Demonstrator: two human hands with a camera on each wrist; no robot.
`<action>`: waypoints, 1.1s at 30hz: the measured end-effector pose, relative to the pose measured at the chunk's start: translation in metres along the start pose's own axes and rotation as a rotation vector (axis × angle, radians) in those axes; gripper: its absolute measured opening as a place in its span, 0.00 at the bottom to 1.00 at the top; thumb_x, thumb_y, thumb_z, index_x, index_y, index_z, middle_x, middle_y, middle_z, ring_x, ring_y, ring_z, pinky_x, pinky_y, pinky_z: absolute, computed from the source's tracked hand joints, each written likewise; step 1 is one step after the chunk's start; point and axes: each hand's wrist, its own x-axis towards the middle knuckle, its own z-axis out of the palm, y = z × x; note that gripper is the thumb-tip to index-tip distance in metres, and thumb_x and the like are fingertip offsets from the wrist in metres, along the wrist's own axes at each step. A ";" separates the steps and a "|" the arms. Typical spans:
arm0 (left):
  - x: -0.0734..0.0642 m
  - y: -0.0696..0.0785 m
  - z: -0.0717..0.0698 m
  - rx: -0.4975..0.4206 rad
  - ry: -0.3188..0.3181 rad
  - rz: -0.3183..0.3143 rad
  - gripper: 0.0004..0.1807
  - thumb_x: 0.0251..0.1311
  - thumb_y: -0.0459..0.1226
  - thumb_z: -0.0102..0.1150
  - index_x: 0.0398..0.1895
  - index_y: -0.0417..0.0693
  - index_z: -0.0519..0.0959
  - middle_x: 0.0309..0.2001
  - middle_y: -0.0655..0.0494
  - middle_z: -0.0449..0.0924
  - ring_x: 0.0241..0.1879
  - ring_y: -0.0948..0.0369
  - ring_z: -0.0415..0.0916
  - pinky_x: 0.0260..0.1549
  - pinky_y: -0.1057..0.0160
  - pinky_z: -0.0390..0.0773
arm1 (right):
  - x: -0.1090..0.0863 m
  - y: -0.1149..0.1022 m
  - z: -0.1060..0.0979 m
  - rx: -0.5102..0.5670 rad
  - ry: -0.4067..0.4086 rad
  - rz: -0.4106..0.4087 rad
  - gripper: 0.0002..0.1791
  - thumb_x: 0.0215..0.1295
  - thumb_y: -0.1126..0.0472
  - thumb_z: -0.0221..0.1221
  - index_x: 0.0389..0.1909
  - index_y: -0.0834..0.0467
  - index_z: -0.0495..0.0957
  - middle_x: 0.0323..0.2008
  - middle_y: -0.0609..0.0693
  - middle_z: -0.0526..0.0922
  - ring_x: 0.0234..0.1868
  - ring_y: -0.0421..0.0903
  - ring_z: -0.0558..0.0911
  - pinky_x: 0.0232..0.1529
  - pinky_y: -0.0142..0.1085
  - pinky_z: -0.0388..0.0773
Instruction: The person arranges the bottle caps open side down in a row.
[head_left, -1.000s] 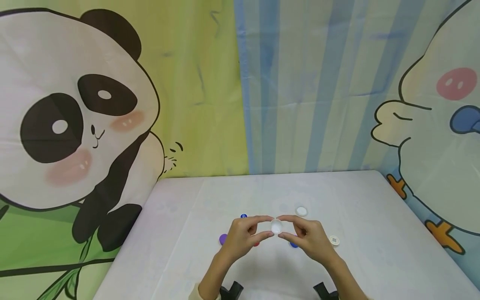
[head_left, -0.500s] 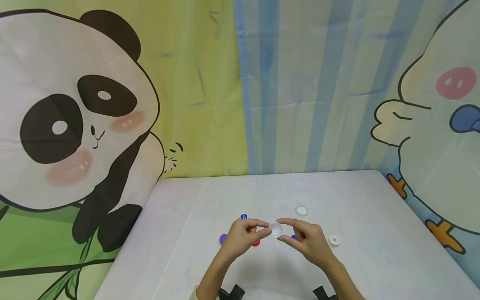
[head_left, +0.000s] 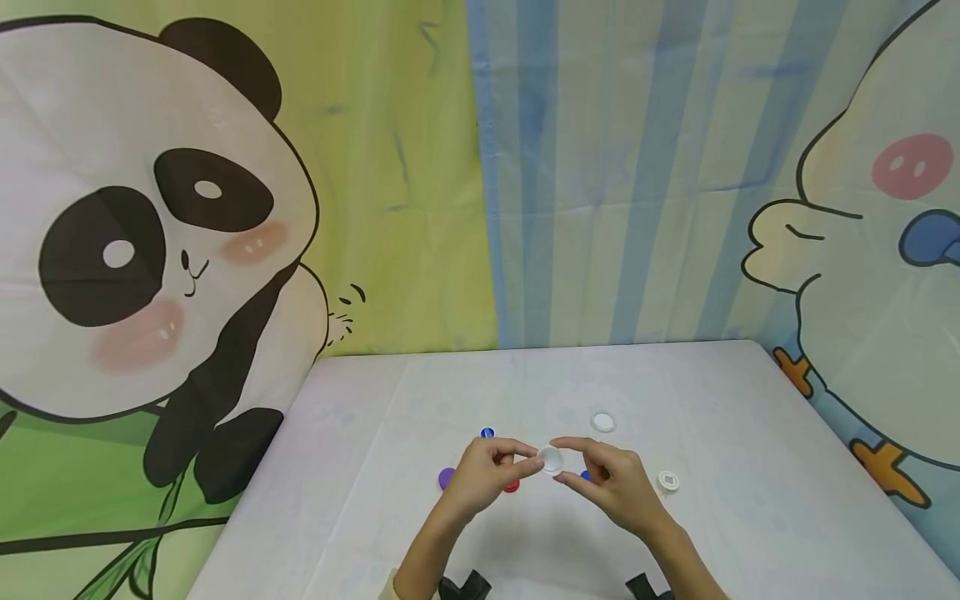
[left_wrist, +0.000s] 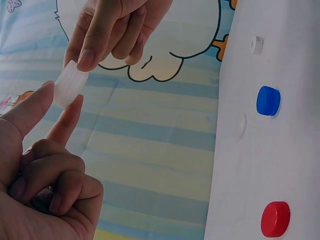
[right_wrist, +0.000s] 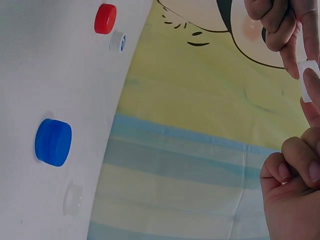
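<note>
Between my hands, above the table, is a translucent white bottle cap (head_left: 551, 459), its hollow side facing the head camera. My left hand (head_left: 483, 473) pinches its left edge between thumb and index finger. The right hand (head_left: 621, 490) holds the cap from the other side, thumb low and index finger high. In the left wrist view the cap (left_wrist: 70, 84) shows side-on, with fingertips of both hands on it. A blue cap (head_left: 586, 476) lies behind the right hand, partly hidden by it; a red cap (head_left: 512, 486) is near the left fingers.
On the white table (head_left: 750, 533) lie a purple cap (head_left: 447, 477) at left, a small blue-and-white cap (head_left: 487, 432), a clear cap (head_left: 603, 422) farther back and a white cap (head_left: 667, 481) at right. Printed curtains (head_left: 637, 167) hang behind the table.
My left thumb and index finger have come closer together at the cap's left edge; earlier they were spread above and below it. The cap has shifted slightly lower in view.
</note>
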 end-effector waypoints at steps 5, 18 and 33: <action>-0.002 0.001 0.001 0.070 0.072 0.035 0.10 0.50 0.40 0.64 0.33 0.45 0.83 0.11 0.60 0.56 0.11 0.70 0.51 0.11 0.73 0.52 | -0.008 0.009 0.002 0.019 -0.059 0.118 0.24 0.48 0.60 0.67 0.49 0.50 0.75 0.12 0.37 0.53 0.15 0.27 0.52 0.15 0.22 0.56; 0.008 -0.029 -0.003 0.359 0.192 0.738 0.12 0.49 0.39 0.64 0.38 0.49 0.82 0.10 0.64 0.59 0.15 0.76 0.43 0.09 0.78 0.49 | 0.004 -0.014 -0.012 0.388 -0.263 0.323 0.14 0.58 0.71 0.55 0.46 0.65 0.75 0.11 0.51 0.56 0.16 0.30 0.55 0.15 0.29 0.59; 0.007 -0.027 0.000 0.453 0.170 0.862 0.18 0.47 0.40 0.66 0.44 0.49 0.79 0.16 0.66 0.70 0.17 0.77 0.49 0.15 0.82 0.56 | -0.003 0.004 -0.007 0.440 -0.213 0.318 0.14 0.59 0.71 0.54 0.45 0.57 0.76 0.11 0.49 0.54 0.14 0.33 0.55 0.15 0.31 0.60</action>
